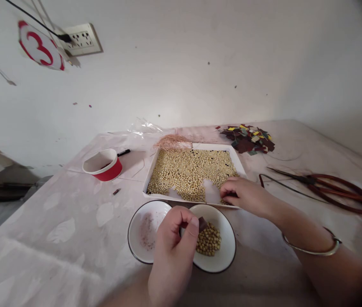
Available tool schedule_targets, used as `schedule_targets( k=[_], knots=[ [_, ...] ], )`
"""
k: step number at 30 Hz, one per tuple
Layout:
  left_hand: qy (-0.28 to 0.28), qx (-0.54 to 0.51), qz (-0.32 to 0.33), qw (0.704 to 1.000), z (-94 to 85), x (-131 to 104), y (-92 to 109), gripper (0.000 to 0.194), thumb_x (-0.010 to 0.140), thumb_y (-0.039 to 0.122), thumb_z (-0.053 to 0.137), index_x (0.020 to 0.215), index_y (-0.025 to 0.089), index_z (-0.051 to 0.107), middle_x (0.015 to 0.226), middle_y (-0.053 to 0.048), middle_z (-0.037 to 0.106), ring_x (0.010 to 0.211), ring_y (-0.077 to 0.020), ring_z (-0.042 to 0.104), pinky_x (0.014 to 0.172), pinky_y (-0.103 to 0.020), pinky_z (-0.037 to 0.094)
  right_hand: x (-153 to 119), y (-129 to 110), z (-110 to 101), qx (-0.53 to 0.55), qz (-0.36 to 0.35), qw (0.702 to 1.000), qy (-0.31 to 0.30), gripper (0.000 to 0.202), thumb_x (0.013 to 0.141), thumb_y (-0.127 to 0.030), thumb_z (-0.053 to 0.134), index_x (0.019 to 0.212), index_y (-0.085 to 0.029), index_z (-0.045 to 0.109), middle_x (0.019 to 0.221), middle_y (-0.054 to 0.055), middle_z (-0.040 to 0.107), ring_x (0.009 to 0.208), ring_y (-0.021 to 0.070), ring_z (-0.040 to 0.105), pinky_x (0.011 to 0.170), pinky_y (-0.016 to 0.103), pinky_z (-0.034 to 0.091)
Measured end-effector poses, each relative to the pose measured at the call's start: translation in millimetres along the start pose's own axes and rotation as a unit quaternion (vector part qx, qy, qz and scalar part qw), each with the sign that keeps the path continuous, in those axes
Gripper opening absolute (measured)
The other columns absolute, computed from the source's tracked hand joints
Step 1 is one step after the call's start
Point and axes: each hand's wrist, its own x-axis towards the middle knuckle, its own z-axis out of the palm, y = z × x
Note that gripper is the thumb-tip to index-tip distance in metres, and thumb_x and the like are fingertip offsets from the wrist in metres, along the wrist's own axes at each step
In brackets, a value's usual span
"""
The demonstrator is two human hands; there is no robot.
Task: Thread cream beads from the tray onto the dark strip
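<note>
My left hand (177, 245) is closed, its thumb and finger pinching a small dark brown flat piece (202, 224) above the bowls. Below it, a white bowl (228, 256) with a dark rim holds darker yellowish round beads or beans (209, 241). Partly behind this hand, another white bowl (136, 247) contains pinkish residue. My right hand (236, 192) reaches into the near right corner of a white tray (242, 167). Its fingers are curled down among pale yellow round beads or beans (193, 168); anything between them is hidden. Bare white patches show in the tray beside this hand.
Right of the tray lie large scissors (340, 192) with brown handles. Behind them is a pile of coloured scraps (247, 138). Fine copper-coloured strands (174, 142) touch the tray's back edge. A red-and-white tub (108, 170) and black pen (123, 152) are at left.
</note>
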Motion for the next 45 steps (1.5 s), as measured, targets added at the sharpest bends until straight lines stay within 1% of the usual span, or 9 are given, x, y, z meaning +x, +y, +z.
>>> schedule_targets(
  k=[8, 13, 16, 18, 21, 24, 29, 42, 45],
  knots=[
    [-0.002, 0.012, 0.000, 1.000, -1.8, -1.4, -0.5, 0.020, 0.089, 0.034, 0.049, 0.075, 0.021, 0.053, 0.073, 0.001, 0.054, 0.074, -0.0155, 0.050, 0.068, -0.028, 0.038, -1.7, -1.9, 0.5, 0.010, 0.024, 1.000, 0.015, 0.011, 0.075, -0.014, 0.058, 0.066, -0.020, 0.061, 0.074, 0.002, 0.062, 0.072, 0.0182, 0.056, 0.064, 0.029, 0.040],
    [0.000, 0.003, -0.001, 1.000, -1.2, -1.5, 0.0, 0.020, 0.089, 0.034, 0.049, 0.074, 0.020, 0.053, 0.073, 0.000, 0.055, 0.075, -0.0159, 0.050, 0.068, -0.028, 0.038, -2.8, -3.3, -5.3, 0.037, 0.038, 0.997, 0.055, 0.012, 0.080, -0.019, 0.054, 0.068, -0.020, 0.058, 0.073, 0.002, 0.061, 0.069, 0.0172, 0.056, 0.061, 0.028, 0.041],
    [0.002, -0.001, -0.010, 1.000, -0.7, -1.4, 1.6, 0.019, 0.088, 0.032, 0.051, 0.074, 0.020, 0.053, 0.072, 0.000, 0.054, 0.073, -0.0157, 0.049, 0.066, -0.027, 0.038, -8.7, -24.7, -17.7, 0.071, 0.023, 0.991, 0.112, 0.013, 0.084, -0.022, 0.051, 0.072, -0.021, 0.056, 0.075, 0.002, 0.059, 0.069, 0.0162, 0.055, 0.061, 0.028, 0.042],
    [0.000, -0.004, -0.014, 1.000, -0.7, -1.0, 3.3, 0.018, 0.087, 0.031, 0.052, 0.072, 0.020, 0.053, 0.071, 0.001, 0.053, 0.070, -0.0152, 0.047, 0.063, -0.027, 0.037, -16.1, -48.1, -25.2, 0.122, -0.042, 0.978, 0.164, 0.014, 0.083, -0.021, 0.053, 0.069, -0.021, 0.055, 0.073, 0.001, 0.057, 0.070, 0.0159, 0.054, 0.062, 0.028, 0.042],
    [-0.008, -0.003, -0.015, 1.000, -2.1, -0.3, 6.8, 0.020, 0.086, 0.032, 0.053, 0.071, 0.019, 0.052, 0.069, 0.002, 0.050, 0.067, -0.0139, 0.043, 0.062, -0.026, 0.036, -28.3, -83.3, -27.3, 0.150, -0.132, 0.967, 0.156, 0.010, 0.084, -0.019, 0.055, 0.074, -0.022, 0.058, 0.077, 0.001, 0.057, 0.073, 0.0152, 0.054, 0.063, 0.027, 0.043],
    [-0.017, -0.002, -0.018, 1.000, -4.3, 0.0, 10.4, 0.021, 0.086, 0.033, 0.053, 0.071, 0.019, 0.052, 0.069, 0.002, 0.048, 0.067, -0.0135, 0.041, 0.062, -0.026, 0.035, -34.6, -102.7, -18.8, 0.119, -0.190, 0.964, 0.143, 0.012, 0.088, -0.019, 0.053, 0.077, -0.021, 0.056, 0.080, 0.001, 0.055, 0.076, 0.0150, 0.053, 0.067, 0.029, 0.043],
    [-0.019, -0.006, -0.021, 1.000, -5.4, -0.3, 10.4, 0.021, 0.087, 0.032, 0.051, 0.071, 0.019, 0.051, 0.069, 0.002, 0.048, 0.067, -0.0135, 0.041, 0.063, -0.026, 0.034, -31.6, -102.0, -5.6, 0.044, -0.220, 0.962, 0.153, 0.017, 0.092, -0.017, 0.048, 0.076, -0.020, 0.055, 0.078, 0.002, 0.054, 0.077, 0.0163, 0.050, 0.073, 0.034, 0.042],
    [-0.007, -0.004, -0.017, 1.000, -5.4, 0.3, 9.3, 0.020, 0.088, 0.031, 0.051, 0.071, 0.019, 0.051, 0.068, 0.003, 0.045, 0.067, -0.0128, 0.038, 0.062, -0.026, 0.032, -29.8, -98.5, -4.9, 0.060, -0.205, 0.960, 0.183, 0.013, 0.091, -0.015, 0.050, 0.079, -0.019, 0.054, 0.078, 0.002, 0.053, 0.077, 0.0159, 0.048, 0.070, 0.033, 0.041],
    [-0.014, -0.016, -0.026, 0.999, -5.3, 0.5, 9.2, 0.020, 0.087, 0.031, 0.051, 0.070, 0.019, 0.050, 0.069, 0.003, 0.046, 0.067, -0.0130, 0.039, 0.062, -0.026, 0.033, -31.2, -99.9, -2.2, 0.058, -0.216, 0.960, 0.169, 0.015, 0.091, -0.016, 0.050, 0.078, -0.019, 0.054, 0.078, 0.002, 0.053, 0.077, 0.0159, 0.048, 0.069, 0.032, 0.042]
  ],
)
